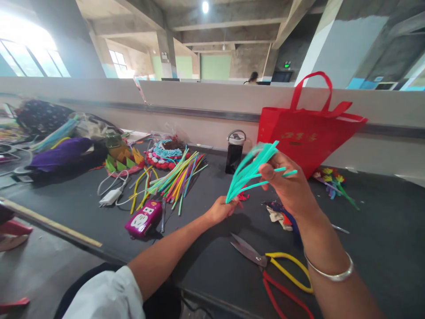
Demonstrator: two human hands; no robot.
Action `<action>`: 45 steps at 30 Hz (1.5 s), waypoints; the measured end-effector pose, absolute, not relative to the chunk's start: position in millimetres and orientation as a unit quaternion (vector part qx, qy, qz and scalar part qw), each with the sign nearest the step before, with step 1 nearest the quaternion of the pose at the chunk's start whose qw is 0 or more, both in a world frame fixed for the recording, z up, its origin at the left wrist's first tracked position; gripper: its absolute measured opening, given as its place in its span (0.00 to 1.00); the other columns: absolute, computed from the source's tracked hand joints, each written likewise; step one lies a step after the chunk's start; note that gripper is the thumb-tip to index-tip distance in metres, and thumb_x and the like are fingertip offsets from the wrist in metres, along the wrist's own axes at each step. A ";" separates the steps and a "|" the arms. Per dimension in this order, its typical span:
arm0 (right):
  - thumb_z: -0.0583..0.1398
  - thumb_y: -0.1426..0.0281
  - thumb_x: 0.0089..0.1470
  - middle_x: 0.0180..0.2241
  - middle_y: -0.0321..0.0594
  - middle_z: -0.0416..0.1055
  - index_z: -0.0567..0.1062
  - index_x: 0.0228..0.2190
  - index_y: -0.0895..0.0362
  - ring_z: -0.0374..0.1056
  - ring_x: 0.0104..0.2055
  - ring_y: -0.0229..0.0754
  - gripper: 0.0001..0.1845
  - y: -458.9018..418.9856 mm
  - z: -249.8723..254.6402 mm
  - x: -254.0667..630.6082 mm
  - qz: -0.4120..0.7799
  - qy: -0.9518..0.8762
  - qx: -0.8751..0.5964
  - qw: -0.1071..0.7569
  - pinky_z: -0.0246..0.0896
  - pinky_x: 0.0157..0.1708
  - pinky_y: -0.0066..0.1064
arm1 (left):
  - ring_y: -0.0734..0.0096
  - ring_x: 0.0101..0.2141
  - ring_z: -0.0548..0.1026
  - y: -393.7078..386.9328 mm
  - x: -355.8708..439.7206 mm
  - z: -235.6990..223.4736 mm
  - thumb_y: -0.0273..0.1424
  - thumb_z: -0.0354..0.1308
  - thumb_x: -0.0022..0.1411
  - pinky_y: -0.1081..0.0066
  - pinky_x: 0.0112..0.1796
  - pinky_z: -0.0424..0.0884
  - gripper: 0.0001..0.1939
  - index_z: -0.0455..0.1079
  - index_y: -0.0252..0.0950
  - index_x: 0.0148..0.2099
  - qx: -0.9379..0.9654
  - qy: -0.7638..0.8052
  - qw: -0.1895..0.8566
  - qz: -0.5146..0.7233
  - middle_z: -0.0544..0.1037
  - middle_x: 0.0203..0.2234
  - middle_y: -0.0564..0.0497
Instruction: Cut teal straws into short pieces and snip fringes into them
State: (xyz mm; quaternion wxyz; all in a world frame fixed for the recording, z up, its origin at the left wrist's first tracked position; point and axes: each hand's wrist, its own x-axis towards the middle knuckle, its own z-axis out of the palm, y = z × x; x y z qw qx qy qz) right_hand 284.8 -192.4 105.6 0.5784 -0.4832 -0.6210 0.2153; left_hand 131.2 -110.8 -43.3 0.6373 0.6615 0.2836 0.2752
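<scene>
A bunch of turquoise pipe cleaners (247, 170) is raised above the dark table, fanning out toward the upper right. My left hand (222, 210) is closed round its lower end, where the strands come together. Up at the spread end, my right hand (285, 179) pinches some of the strands between thumb and fingers, and a few tips stick out past it. Below the hands lies a pair of scissors (265, 259) with one yellow and one red handle, blades toward the left. Small red bits (244, 196) rest on the table behind my left hand.
Loose multicoloured pipe cleaners (179, 179) lie left of centre, near a purple power socket (144, 219) and a white charger (111, 197). A black bottle (234, 153) and a red bag (308, 133) stand at the back. Pipe-cleaner flowers (332, 179) lie at right.
</scene>
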 end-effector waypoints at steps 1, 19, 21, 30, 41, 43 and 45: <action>0.64 0.50 0.49 0.30 0.35 0.69 0.73 0.44 0.54 0.65 0.26 0.36 0.26 -190.0 103.7 283.9 0.212 -0.630 -0.494 0.560 0.61 0.24 0.27 | 0.81 0.15 0.53 -110.3 131.5 -43.6 0.59 0.51 0.56 0.74 0.19 0.49 0.33 0.72 0.30 0.35 0.656 0.285 0.642 0.277 0.56 0.11 0.60; 0.56 0.67 0.58 0.28 0.36 0.76 0.77 0.27 0.56 0.71 0.34 0.40 0.12 -150.1 54.9 265.1 0.150 -0.744 -0.573 0.310 0.58 0.35 0.28 | 0.71 0.31 0.73 -99.0 120.6 -33.0 0.41 0.70 0.46 0.71 0.36 0.68 0.20 0.73 0.31 0.36 0.661 0.205 0.677 0.250 0.77 0.28 0.49; 0.56 0.67 0.58 0.29 0.38 0.76 0.77 0.27 0.57 0.71 0.34 0.41 0.13 -147.5 52.6 263.1 0.129 -0.743 -0.580 0.308 0.58 0.36 0.29 | 0.70 0.33 0.74 -97.3 120.7 -34.2 0.39 0.71 0.46 0.70 0.40 0.68 0.21 0.73 0.32 0.40 0.640 0.204 0.680 0.293 0.78 0.31 0.50; 0.60 0.62 0.55 0.26 0.36 0.74 0.76 0.29 0.57 0.71 0.31 0.40 0.11 -148.6 47.6 254.6 0.197 -0.713 -0.577 0.346 0.61 0.33 0.29 | 0.68 0.30 0.76 -96.0 123.3 -38.8 0.37 0.63 0.52 0.69 0.37 0.71 0.12 0.74 0.31 0.29 0.572 0.200 0.715 0.349 0.78 0.25 0.47; 0.62 0.67 0.52 0.24 0.34 0.69 0.71 0.23 0.58 0.64 0.27 0.36 0.10 -142.9 43.4 261.4 0.146 -0.728 -0.573 0.345 0.55 0.29 0.26 | 0.71 0.33 0.75 -94.4 120.2 -33.5 0.31 0.67 0.47 0.70 0.42 0.70 0.14 0.73 0.34 0.37 0.600 0.219 0.670 0.377 0.78 0.31 0.52; 0.62 0.66 0.53 0.23 0.33 0.68 0.70 0.22 0.57 0.63 0.27 0.35 0.12 -142.0 42.3 258.7 0.104 -0.726 -0.585 0.345 0.53 0.28 0.26 | 0.73 0.32 0.74 -93.4 120.7 -35.8 0.32 0.68 0.47 0.72 0.40 0.70 0.15 0.73 0.34 0.38 0.617 0.230 0.646 0.386 0.78 0.31 0.52; 0.61 0.66 0.54 0.23 0.34 0.68 0.70 0.21 0.57 0.62 0.26 0.36 0.13 -142.1 41.2 256.4 0.070 -0.728 -0.594 0.334 0.52 0.28 0.27 | 0.73 0.31 0.74 -91.9 121.4 -39.5 0.32 0.67 0.48 0.73 0.37 0.70 0.15 0.72 0.33 0.38 0.641 0.239 0.619 0.385 0.77 0.30 0.52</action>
